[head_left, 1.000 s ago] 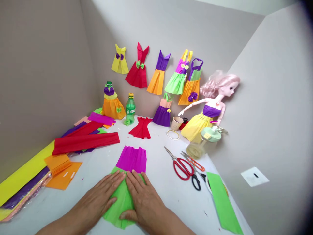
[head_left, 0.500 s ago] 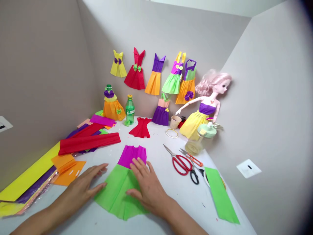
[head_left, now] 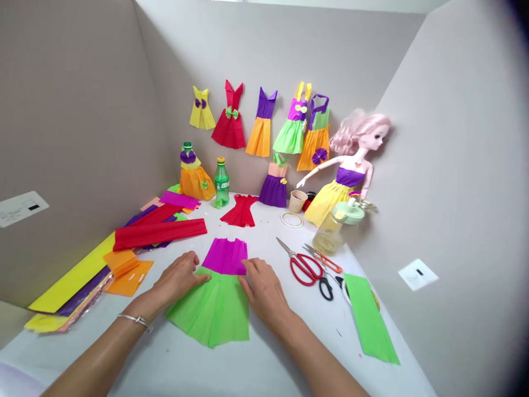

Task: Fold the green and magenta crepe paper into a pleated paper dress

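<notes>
A paper dress lies flat on the table in front of me, with a pleated magenta top point(head_left: 225, 256) joined to a flared green skirt point(head_left: 212, 311). My left hand point(head_left: 177, 278) is at the dress's left waist; its thumb rests on the skirt edge, and the bent fingers sit apart from the thumb. On the opposite side, my right hand point(head_left: 264, 289) touches the right edge near the waist, its thumb and fingers apart. The undersides of the fingers are hidden. A bracelet point(head_left: 136, 320) circles my left wrist.
Red-handled scissors point(head_left: 306, 269), smaller scissors point(head_left: 326, 262) and a green paper strip point(head_left: 370, 317) lie right. Red paper point(head_left: 161, 234) and orange pieces point(head_left: 128, 275) lie left. Behind are a small red dress point(head_left: 240, 211), green bottle point(head_left: 222, 184), paper cup point(head_left: 297, 201), jar point(head_left: 328, 234) and doll point(head_left: 351, 176).
My left hand has moved right and up onto the dress's waist edge. My right hand has shifted off the skirt to its right edge. The camera view has turned slightly.
</notes>
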Motion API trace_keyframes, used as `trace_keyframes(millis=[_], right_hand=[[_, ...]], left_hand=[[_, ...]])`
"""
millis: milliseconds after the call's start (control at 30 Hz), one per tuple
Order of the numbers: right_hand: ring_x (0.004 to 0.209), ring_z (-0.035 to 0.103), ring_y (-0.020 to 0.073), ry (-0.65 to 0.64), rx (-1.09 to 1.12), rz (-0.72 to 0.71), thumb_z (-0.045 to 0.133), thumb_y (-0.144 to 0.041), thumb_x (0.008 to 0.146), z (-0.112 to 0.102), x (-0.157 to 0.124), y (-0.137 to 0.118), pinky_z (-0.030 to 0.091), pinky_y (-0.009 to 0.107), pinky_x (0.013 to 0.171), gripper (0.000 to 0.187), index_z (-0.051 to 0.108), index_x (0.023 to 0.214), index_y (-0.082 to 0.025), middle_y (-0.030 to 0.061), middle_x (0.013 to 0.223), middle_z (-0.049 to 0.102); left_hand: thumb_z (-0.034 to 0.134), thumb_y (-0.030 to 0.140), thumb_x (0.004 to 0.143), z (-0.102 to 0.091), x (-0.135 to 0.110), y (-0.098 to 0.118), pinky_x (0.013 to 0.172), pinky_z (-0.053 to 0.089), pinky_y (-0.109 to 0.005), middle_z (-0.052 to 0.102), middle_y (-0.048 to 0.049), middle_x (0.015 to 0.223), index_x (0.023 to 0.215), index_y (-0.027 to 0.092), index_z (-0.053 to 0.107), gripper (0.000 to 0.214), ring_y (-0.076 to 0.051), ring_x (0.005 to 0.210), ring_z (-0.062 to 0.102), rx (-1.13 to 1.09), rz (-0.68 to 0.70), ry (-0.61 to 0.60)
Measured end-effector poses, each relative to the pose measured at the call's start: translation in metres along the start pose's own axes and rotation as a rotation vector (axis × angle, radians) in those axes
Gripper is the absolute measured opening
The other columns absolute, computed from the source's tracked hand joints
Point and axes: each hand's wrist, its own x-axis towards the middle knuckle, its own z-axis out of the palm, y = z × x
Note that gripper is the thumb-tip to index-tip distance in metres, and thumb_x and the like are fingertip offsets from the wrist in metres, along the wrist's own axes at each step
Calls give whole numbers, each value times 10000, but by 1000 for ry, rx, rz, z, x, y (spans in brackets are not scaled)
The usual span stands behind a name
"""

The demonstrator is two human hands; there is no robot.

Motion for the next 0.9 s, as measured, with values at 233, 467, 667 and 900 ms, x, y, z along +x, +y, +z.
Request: trace_keyframes(millis=[233,467,667,900], right_hand=[[1013,570,230,-170,-73,-208,556,-161,990,-2,-3,-16,493,363,878,189,614,1170,-157,89,1095,638],[1017,550,236,-180,-88,-203,567,-158,988,1,-3,-13,469,363,862,128,640,1093,-159,79,1068,629],[1018,552,242,-174,-67,-202,597,-163,972,1,-3,-14,465,367,858,139,652,1099,-149,86,1090,635],[994,570,206,-165,20,-180,503,-96,1008,1,0,-8,450,325,853,213,671,1115,-171,79,1089,657]], left_hand=[[691,528,619,2,-1,2,634,383,-309,533,23,737,736,241,471,381,-229,741,569,-67,-13,21],[710,609,583,0,1,2,565,404,-277,519,58,674,896,203,535,541,-188,642,560,-240,-6,-40],[719,527,634,0,4,3,631,445,-303,549,26,749,920,199,560,463,-209,712,576,-212,47,52],[580,353,838,1,-54,13,833,466,-333,593,-8,916,871,242,585,116,-221,902,582,-175,282,43]])
